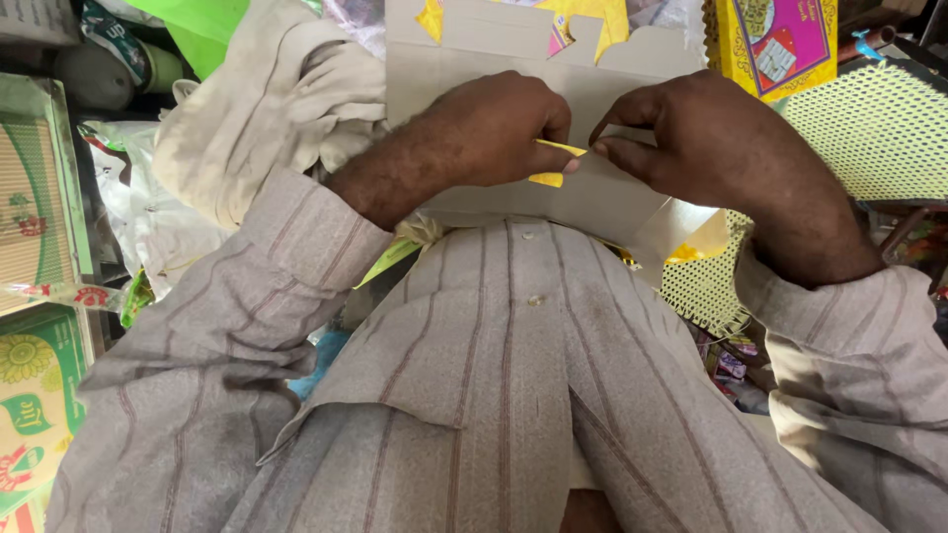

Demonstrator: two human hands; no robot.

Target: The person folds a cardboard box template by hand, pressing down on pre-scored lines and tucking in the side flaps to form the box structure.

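Note:
A flat grey cardboard box blank (474,59) with yellow printed flaps lies in front of my chest, its grey inner side up. My left hand (489,133) rests on the blank with its fingers curled and pinches a small yellow flap (549,178) near the lower edge. My right hand (706,138) meets it from the right and pinches the same fold of cardboard with thumb and forefinger. Both forearms wear striped beige sleeves. The lower edge of the blank is hidden behind my shirt.
A yellow and pink printed box (775,44) stands at the top right beside a yellow perforated mat (869,128). A beige cloth (267,109) lies at the left. Green printed cartons (35,207) and plastic wrappers crowd the left edge.

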